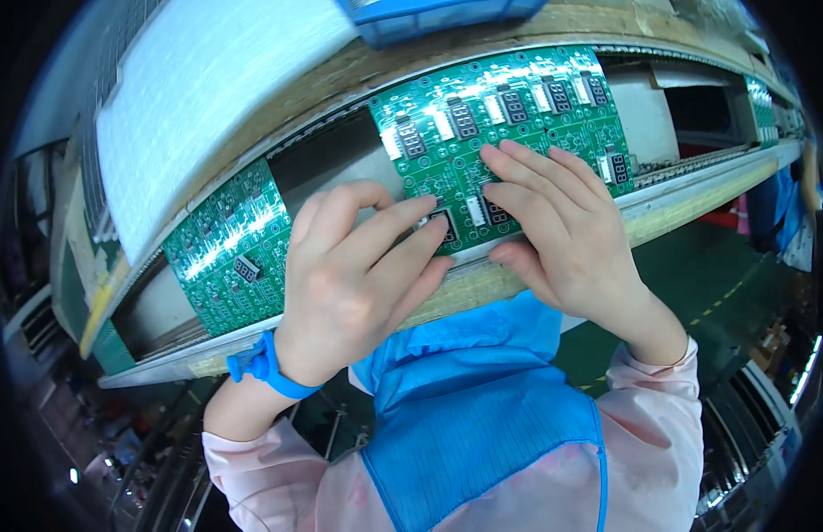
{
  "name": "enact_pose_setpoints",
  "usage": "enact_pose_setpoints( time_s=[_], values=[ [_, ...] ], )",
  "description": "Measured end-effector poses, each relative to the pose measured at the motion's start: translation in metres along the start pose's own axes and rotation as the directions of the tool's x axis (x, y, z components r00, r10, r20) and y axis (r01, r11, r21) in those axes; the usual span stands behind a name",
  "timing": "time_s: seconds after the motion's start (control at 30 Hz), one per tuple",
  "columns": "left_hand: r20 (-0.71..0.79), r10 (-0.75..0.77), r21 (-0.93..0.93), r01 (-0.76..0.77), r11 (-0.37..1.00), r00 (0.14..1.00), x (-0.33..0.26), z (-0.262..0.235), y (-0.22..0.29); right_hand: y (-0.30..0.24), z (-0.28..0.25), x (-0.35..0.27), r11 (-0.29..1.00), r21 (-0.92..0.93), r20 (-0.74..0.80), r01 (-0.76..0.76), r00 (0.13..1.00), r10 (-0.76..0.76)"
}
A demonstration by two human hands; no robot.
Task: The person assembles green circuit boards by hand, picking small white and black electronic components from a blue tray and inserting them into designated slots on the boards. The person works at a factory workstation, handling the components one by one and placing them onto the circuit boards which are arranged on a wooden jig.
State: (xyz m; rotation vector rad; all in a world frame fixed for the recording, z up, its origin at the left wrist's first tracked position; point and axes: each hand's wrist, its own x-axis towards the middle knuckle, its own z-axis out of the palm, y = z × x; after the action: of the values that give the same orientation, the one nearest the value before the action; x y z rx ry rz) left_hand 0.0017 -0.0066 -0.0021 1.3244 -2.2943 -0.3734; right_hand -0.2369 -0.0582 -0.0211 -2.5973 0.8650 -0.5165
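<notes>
A green circuit board (420,82) lies in the conveyor track before me, carrying several dark digit displays (463,119) and white connectors (442,126). My left hand (349,266), with a blue wristband (271,368), reaches over the board's near left corner. Its fingertips are at a small digit display (443,229), partly covering it; the fingers are bent but apart. Over the near middle of the same board lies my right hand (571,230), fingers spread, fingertips around another digit display (496,213) and a white connector (475,211). Neither hand visibly grips anything.
Further left in the track sits a second green board (234,253) with one display. A third board (762,111) shows at the far right. Beyond the track are a white foam sheet (207,97) and a blue bin (447,18). The rail (660,208) runs along the near side.
</notes>
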Motion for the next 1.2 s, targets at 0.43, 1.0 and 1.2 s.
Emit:
enact_pose_setpoints(
  time_s=[0.43,1.0,1.2],
  values=[
    [-0.026,-0.095,0.198,0.098,0.975,0.995,0.002,0.017,0.021,0.005,0.013,-0.008,0.996,0.089,-0.143,-0.028,0.989,0.040],
    [0.130,-0.126,0.103,0.113,0.988,0.984,0.027,0.006,0.030,0.007,0.017,-0.011,0.993,0.100,-0.132,-0.065,0.988,0.078],
    [0.211,-0.176,0.275,0.114,0.955,0.961,0.030,-0.002,0.038,0.007,0.014,-0.010,0.992,0.105,-0.105,-0.064,0.992,0.075]
  ],
)
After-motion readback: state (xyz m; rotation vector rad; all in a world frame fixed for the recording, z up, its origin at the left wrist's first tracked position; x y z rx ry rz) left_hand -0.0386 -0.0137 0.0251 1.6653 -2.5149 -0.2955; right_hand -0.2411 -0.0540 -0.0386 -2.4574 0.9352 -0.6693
